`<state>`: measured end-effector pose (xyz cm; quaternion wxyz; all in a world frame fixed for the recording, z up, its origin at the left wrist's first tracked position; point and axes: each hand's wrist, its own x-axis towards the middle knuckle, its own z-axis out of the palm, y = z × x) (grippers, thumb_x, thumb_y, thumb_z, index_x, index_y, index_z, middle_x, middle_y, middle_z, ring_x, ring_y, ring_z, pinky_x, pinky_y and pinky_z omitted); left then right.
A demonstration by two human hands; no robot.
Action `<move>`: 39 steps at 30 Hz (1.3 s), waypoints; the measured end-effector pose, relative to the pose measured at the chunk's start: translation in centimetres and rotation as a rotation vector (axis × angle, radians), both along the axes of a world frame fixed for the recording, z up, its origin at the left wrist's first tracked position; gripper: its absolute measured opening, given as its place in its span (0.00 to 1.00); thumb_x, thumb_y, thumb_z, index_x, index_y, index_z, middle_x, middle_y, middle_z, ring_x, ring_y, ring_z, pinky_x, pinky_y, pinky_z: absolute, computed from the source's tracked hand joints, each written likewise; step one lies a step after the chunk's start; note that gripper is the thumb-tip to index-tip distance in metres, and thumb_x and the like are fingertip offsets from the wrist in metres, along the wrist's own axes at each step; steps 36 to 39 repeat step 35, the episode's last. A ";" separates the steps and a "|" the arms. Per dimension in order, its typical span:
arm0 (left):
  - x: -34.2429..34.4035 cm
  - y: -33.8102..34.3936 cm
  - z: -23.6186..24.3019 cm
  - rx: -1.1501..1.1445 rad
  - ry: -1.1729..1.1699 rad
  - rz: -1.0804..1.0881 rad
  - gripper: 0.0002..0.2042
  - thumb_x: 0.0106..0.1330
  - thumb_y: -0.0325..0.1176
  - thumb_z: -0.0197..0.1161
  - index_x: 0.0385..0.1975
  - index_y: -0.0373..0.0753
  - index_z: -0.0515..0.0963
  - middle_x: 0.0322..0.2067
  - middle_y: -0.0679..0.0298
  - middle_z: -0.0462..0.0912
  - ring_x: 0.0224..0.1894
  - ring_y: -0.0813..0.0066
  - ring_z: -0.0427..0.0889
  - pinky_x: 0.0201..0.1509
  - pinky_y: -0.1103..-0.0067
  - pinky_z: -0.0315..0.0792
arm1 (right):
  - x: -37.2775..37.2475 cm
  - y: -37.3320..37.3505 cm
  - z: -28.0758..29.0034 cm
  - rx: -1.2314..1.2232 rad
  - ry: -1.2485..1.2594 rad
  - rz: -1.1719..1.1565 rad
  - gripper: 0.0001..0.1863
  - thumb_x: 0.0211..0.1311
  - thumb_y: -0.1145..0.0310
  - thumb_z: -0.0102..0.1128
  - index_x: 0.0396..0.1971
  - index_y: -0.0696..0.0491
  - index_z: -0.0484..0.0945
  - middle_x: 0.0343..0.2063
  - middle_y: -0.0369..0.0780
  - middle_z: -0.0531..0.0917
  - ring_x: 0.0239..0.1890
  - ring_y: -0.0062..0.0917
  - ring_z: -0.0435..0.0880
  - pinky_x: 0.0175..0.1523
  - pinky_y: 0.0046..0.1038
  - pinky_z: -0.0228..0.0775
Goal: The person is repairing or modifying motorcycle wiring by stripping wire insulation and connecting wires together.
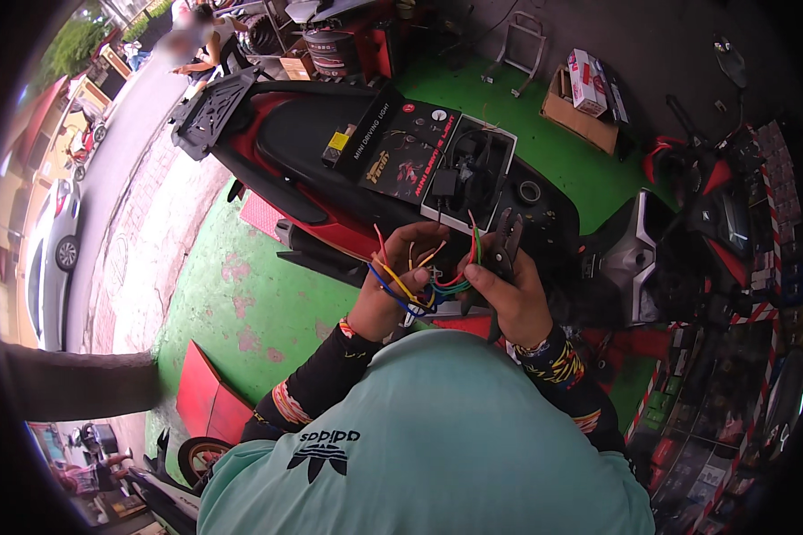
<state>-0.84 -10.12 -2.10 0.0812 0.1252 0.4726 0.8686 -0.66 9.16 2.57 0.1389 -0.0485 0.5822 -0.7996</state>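
My left hand (385, 290) is closed round a bundle of coloured wires (400, 283) in blue, yellow, orange and red, whose loose ends stick up between the fingers. In my right hand (516, 301) are the dark pliers (506, 242), jaws upward, and the fingers also pinch red and green wires (476, 254) of the same bundle. The wires run across between both hands, in front of my chest. Just beyond them, an open box (475, 169) with black cables and a small black module lies on the motorcycle seat (317, 134).
A small yellow-and-black box (337, 143) lies on the seat beside the open box's lid. A cardboard box (580, 120) stands on the green floor (241, 294) at the far right. Another motorcycle (714, 187) and a glass display case (696, 428) are on the right. People sit at the far left.
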 end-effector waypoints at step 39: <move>0.4 0.2 -1.1 -0.299 -0.007 0.403 0.09 0.74 0.28 0.59 0.49 0.33 0.72 0.49 0.58 0.84 0.47 0.73 0.85 0.48 0.79 0.80 | -3.3 3.9 -4.3 0.311 0.123 -0.292 0.22 0.70 0.61 0.64 0.56 0.53 0.68 0.42 0.35 0.76 0.44 0.16 0.74 0.53 0.22 0.66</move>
